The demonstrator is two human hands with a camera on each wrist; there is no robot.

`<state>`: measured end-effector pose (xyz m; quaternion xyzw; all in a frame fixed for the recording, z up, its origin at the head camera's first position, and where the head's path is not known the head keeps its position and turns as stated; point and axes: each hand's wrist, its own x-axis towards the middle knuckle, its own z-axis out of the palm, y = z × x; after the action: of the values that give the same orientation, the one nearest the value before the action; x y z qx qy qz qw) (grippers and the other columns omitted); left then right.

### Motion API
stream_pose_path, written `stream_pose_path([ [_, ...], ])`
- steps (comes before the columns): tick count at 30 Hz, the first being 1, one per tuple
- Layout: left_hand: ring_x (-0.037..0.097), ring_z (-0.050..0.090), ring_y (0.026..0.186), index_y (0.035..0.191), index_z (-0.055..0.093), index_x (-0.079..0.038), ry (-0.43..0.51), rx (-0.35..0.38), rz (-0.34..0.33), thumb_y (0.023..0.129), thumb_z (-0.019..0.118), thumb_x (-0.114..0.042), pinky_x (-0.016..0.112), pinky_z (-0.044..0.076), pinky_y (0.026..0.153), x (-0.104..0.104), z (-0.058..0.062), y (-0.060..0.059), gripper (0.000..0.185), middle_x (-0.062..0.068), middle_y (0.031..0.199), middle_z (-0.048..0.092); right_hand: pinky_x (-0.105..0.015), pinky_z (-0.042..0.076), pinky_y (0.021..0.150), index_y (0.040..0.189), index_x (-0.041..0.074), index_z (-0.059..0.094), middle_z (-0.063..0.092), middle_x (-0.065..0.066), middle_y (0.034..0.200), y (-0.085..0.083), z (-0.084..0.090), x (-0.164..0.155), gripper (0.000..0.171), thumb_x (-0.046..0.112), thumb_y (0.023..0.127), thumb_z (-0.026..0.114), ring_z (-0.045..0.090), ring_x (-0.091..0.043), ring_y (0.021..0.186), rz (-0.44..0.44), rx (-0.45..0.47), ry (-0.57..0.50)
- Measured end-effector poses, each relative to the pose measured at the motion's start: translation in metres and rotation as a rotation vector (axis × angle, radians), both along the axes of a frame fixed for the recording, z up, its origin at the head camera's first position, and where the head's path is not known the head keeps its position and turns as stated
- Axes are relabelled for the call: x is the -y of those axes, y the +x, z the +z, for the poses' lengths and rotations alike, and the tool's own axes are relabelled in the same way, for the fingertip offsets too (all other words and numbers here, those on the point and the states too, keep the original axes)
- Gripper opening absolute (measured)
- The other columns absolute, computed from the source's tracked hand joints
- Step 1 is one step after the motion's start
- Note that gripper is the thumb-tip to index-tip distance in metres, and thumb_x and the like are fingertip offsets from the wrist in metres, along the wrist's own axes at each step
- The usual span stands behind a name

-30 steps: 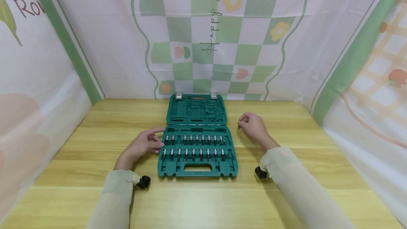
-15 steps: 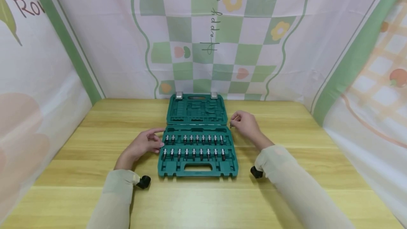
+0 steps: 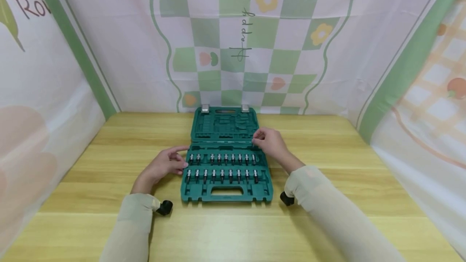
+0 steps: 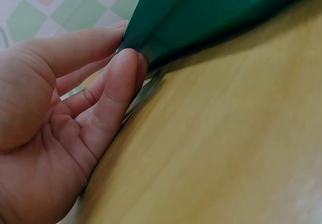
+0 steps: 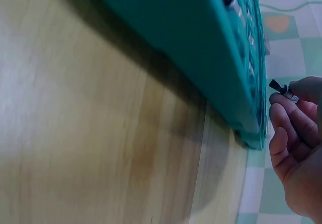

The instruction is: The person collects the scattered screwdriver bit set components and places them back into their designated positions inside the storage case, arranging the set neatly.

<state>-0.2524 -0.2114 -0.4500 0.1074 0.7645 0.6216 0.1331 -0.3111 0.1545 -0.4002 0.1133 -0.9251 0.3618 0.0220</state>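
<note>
A green case (image 3: pixel 226 193) lies open on the table, holding two rows of bit sockets (image 3: pixel 222 176) with silver bodies and dark tips. At its left edge, my left hand (image 3: pixel 162 167) holds the rim, the thumb on top and bent fingers against the side wall; the left wrist view shows these fingertips (image 4: pixel 123 65) at the green wall. My right hand (image 3: pixel 273 142) is over the case's right side near the hinge. Between thumb and forefinger it pinches a small bit socket (image 5: pixel 288 92), its dark tip pointing out; in the head view the fingers mostly hide it.
The raised lid (image 3: pixel 225 124) leans back with moulded recesses and two metal latches (image 3: pixel 245 108). In the back row, a gap shows between the second and third sockets. A wood-grain table (image 3: pixel 225 233) surrounds the case, with patterned cloth (image 3: pixel 233 35) behind and at both sides.
My right hand has moved left with the bit socket, from the table beside the case to over its right edge. The left hand has stayed at the case's left edge.
</note>
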Motion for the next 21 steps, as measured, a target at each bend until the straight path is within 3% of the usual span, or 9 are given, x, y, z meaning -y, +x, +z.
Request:
stream_pose_path([
  [9, 0.026, 0.064, 0.082, 0.147, 0.041, -0.007, -0.003, 0.011, 0.010, 0.092, 0.064, -0.002, 0.037, 0.058, 0.073, -0.001, 0.001, -0.001, 0.059, 0.017, 0.097, 0.059, -0.036, 0.053, 0.070, 0.095, 0.009, 0.065, 0.065, -0.006, 0.089, 0.005, 0.000, 0.017, 0.006, 0.015, 0.094, 0.065, 0.060, -0.022, 0.082, 0.016, 0.021, -0.002],
  [21, 0.026, 0.063, 0.081, 0.147, 0.040, -0.006, -0.001, 0.012, 0.006, 0.092, 0.064, -0.002, 0.036, 0.058, 0.072, -0.001, 0.001, -0.001, 0.060, 0.017, 0.096, 0.059, -0.034, 0.052, 0.064, 0.092, 0.010, 0.066, 0.065, -0.004, 0.083, 0.012, 0.000, 0.040, 0.006, 0.015, 0.093, 0.067, 0.059, -0.020, 0.074, 0.033, 0.017, -0.070],
])
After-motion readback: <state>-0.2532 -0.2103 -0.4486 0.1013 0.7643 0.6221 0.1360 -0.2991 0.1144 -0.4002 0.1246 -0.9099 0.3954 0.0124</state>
